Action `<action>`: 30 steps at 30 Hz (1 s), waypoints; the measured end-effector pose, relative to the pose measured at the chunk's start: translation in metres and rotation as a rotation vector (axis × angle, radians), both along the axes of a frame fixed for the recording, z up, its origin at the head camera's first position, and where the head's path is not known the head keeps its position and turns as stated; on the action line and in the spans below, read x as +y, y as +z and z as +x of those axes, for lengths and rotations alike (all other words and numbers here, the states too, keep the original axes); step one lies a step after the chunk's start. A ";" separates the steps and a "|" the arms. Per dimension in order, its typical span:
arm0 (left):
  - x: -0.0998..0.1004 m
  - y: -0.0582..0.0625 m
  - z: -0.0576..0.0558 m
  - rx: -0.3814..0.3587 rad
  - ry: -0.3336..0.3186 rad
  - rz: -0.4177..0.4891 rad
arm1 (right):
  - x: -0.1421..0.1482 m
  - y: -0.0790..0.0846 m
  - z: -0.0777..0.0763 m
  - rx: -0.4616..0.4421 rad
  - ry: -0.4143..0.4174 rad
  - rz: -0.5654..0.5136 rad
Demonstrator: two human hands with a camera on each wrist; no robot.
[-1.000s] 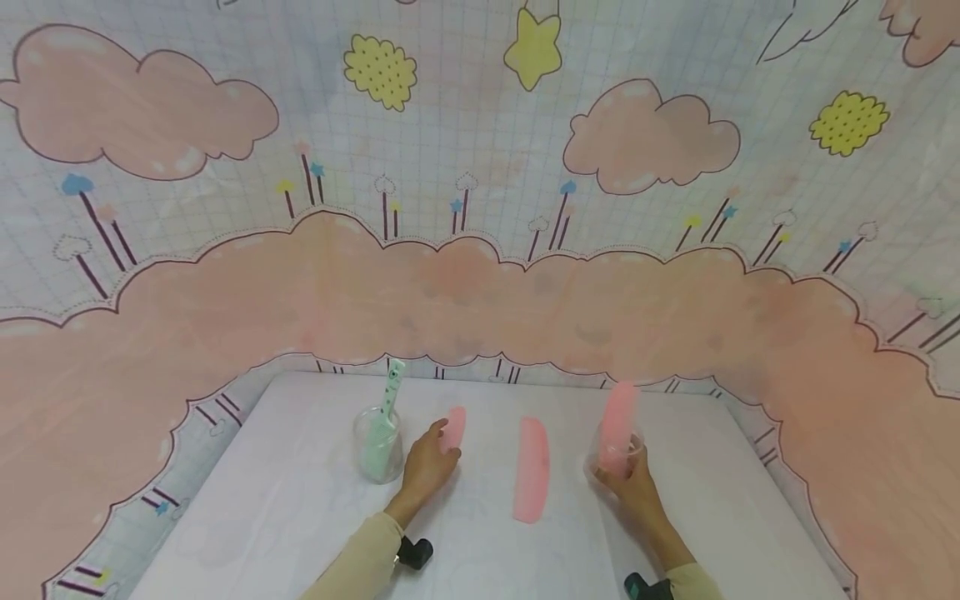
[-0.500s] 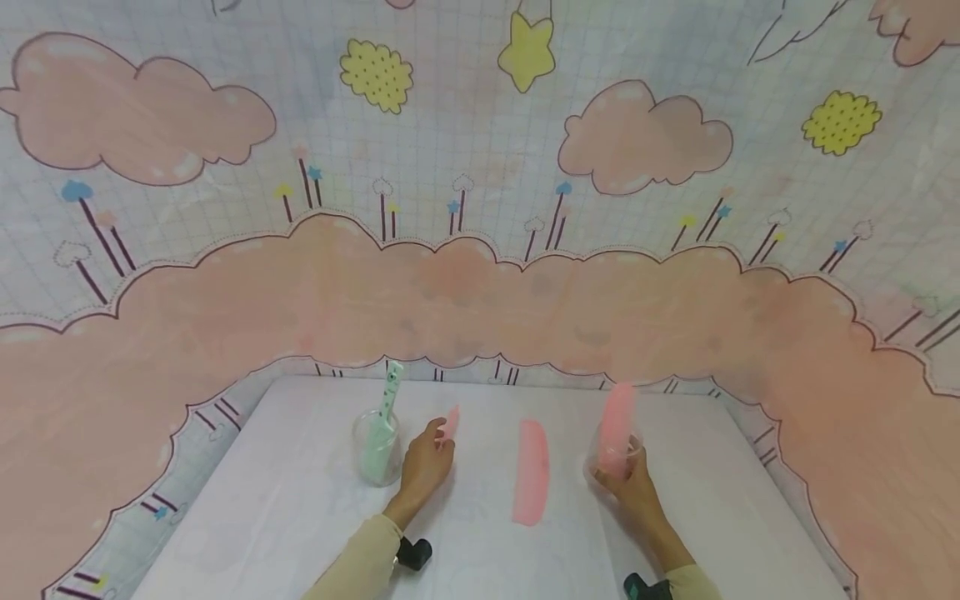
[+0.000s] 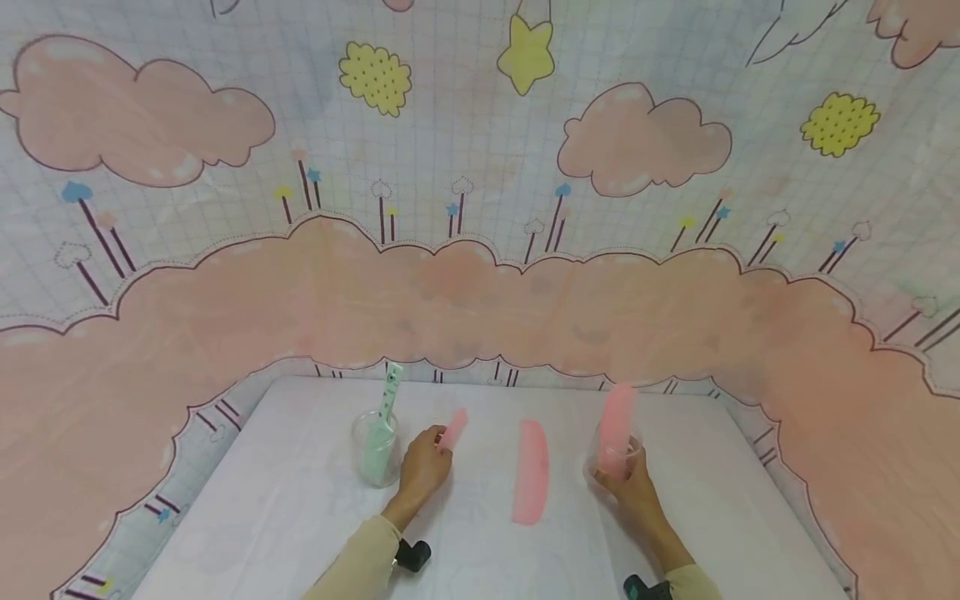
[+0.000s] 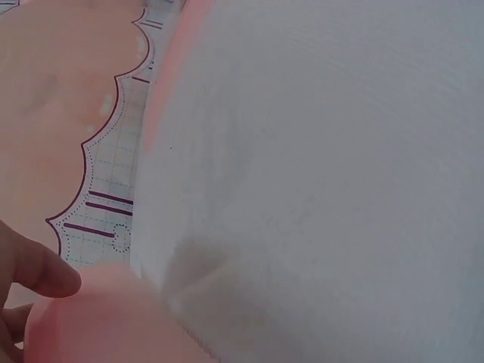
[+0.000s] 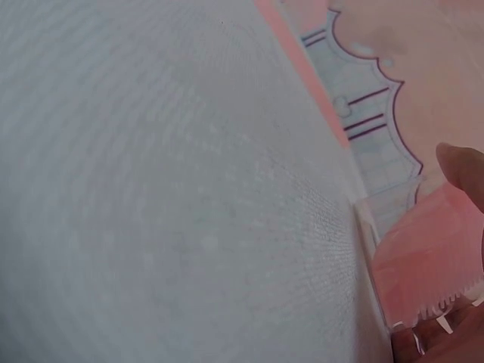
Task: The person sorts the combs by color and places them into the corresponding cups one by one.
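My left hand (image 3: 426, 462) pinches a pink comb (image 3: 453, 429) over the table, its free end tilted away and to the right; in the left wrist view part of this comb (image 4: 113, 318) shows by the thumb. My right hand (image 3: 637, 492) grips a clear plastic cup (image 3: 636, 442) in which another pink comb (image 3: 618, 417) stands upright. Teeth of that comb (image 5: 431, 261) are visible in the right wrist view. Between the hands a third pink comb (image 3: 531, 472) lies flat.
Left of the left hand, a second clear cup (image 3: 360, 450) holds a mint-green utensil (image 3: 378, 442) with a patterned handle. The white table (image 3: 480, 558) meets a cloud-printed cloth (image 3: 480, 300) behind. Black wrist cameras (image 3: 414, 554) sit on both wrists.
The comb in my left hand has turned, going nearly edge-on and then tilting rightward. That hand has shifted slightly left. The right hand and its cup stay in place.
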State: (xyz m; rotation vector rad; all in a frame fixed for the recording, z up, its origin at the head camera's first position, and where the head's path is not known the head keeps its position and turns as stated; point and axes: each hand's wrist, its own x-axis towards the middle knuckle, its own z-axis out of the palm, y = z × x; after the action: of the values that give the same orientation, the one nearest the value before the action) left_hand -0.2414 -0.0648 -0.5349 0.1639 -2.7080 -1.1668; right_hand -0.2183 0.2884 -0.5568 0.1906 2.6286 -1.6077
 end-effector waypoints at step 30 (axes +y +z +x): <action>0.018 0.053 0.014 0.096 -0.109 0.204 | 0.004 -0.004 -0.008 0.021 0.015 -0.006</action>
State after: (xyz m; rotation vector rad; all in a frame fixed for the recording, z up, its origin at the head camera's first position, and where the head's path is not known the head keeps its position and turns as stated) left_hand -0.2271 -0.0469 -0.4818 -0.0118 -2.5398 -1.4429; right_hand -0.2261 0.2920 -0.5605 0.1548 2.6334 -1.6223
